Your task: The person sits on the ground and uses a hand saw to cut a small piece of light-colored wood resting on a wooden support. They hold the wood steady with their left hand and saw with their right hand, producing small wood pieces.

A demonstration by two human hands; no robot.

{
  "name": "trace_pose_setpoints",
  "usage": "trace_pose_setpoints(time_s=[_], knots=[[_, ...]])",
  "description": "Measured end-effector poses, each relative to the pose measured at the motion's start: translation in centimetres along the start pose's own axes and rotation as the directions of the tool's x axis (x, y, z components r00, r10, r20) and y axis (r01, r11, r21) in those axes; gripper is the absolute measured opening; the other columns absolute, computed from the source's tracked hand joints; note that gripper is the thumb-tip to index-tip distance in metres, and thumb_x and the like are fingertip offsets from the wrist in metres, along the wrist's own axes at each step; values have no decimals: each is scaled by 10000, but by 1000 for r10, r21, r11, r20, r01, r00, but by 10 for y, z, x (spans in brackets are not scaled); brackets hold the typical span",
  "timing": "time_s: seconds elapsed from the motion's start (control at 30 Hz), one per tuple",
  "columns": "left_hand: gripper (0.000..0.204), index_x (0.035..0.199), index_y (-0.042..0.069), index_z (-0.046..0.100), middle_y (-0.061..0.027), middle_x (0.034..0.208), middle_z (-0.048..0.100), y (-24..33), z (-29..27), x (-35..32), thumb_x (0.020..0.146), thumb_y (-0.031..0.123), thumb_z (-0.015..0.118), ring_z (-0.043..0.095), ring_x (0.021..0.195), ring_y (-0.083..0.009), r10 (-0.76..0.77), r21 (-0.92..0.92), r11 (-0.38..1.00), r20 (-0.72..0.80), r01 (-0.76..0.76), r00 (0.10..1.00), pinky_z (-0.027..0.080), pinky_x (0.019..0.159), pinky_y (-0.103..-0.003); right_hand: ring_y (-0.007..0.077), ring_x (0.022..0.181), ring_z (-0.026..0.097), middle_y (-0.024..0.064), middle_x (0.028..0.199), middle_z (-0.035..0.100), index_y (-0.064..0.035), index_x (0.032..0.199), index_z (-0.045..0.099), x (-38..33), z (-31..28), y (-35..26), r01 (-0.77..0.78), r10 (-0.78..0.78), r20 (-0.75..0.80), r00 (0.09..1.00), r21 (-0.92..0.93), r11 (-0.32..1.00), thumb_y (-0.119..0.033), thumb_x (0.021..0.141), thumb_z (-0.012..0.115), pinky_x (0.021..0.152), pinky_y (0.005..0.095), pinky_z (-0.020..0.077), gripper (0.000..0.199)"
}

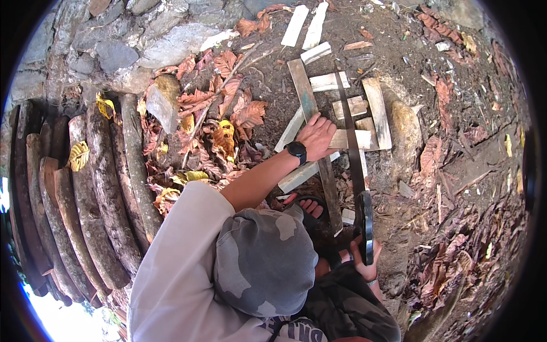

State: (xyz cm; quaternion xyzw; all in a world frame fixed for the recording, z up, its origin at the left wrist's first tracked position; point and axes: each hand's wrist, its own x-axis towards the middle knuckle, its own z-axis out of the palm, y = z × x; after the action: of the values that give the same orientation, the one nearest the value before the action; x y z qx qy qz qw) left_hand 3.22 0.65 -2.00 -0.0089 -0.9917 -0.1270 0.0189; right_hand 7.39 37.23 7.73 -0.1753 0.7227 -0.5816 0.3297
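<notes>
My left hand (317,134), with a black watch at the wrist, is closed around the middle of a long narrow wooden plank (302,85) with a greenish patch. My right hand (366,261) grips the black handle of a handsaw (354,154). The saw's long dark blade tapers away from me and lies just right of the plank. It crosses above a pale wood block (340,138) beside my left hand. Whether the teeth touch any wood I cannot tell. Below the plank's middle is another whitish wood strip (302,174).
Several cut wood pieces (378,111) lie on the dirt beyond my hands. A sandalled foot (310,206) is near the plank. Stacked logs (102,188) stand at left, below a stone wall (117,54). Dry leaves (245,114) cover ground at left and right. Grey camouflage cloth (265,256) fills the lower middle.
</notes>
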Motion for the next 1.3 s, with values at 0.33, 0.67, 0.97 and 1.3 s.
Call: trace_pose_setpoints(time_s=[0.33,0.67,0.97,1.3], knots=[[612,1112,-54,552,-226,1094,593,9,-2,0,804,409,806,532,1192,-399,-100,-60,993,1,100,995,307,1168,-502,153,534,584,76,627,595,-20,793,613,2,13,13,52,-58,-50,997,-125,991,-23,809,717,525,316,454,105],[619,1120,-82,541,-274,1153,596,10,4,-2,829,410,780,525,1235,-423,-112,-25,994,-51,111,992,286,1196,-510,134,555,574,62,646,592,-6,812,632,2,-5,18,-59,54,-51,997,-100,993,-36,823,752,548,302,457,124],[617,1134,-71,541,-260,1187,576,8,7,-5,806,380,804,503,1272,-418,-159,-106,983,-78,151,984,273,1208,-508,134,646,601,69,749,640,-2,978,662,7,-18,-11,-159,172,42,984,-216,963,-16,843,763,625,300,487,169],[587,1135,-36,556,-217,1202,553,7,10,-3,767,327,837,467,1307,-411,-209,-219,959,-115,181,971,259,1210,-532,284,918,714,145,1013,710,-24,1088,643,23,-30,-34,-145,284,300,911,-410,900,-86,816,818,822,372,555,330]])
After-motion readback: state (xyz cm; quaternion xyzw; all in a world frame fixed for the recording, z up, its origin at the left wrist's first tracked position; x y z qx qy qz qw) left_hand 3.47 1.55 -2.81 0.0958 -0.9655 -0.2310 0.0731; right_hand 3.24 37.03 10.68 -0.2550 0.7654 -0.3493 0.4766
